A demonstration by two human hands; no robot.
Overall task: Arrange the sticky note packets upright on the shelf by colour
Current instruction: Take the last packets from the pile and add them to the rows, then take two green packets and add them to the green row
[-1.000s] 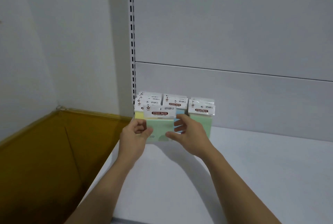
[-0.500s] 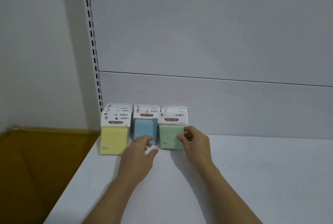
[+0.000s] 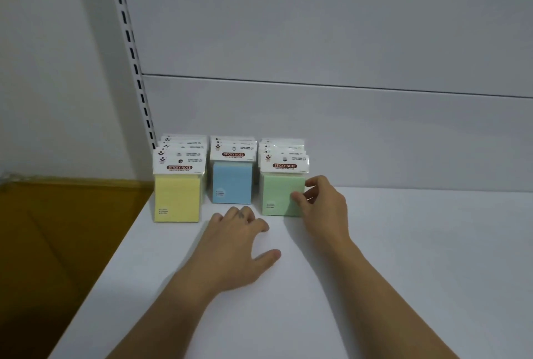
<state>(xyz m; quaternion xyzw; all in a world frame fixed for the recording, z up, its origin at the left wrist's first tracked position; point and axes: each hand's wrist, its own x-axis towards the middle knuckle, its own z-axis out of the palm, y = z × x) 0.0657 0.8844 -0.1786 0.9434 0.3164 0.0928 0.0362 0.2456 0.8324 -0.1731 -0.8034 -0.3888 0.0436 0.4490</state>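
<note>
Upright green packet (image 3: 281, 197) at 9 o'clock of right hand (image 3: 323, 208), which pinches its right edge; left hand (image 3: 233, 243) flat, slack on shelf (image 3: 403, 243).

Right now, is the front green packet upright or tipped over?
Upright: the front green packet stands on its bottom edge on the shelf, white header card uppermost, while the right hand pinches its right edge.
</note>
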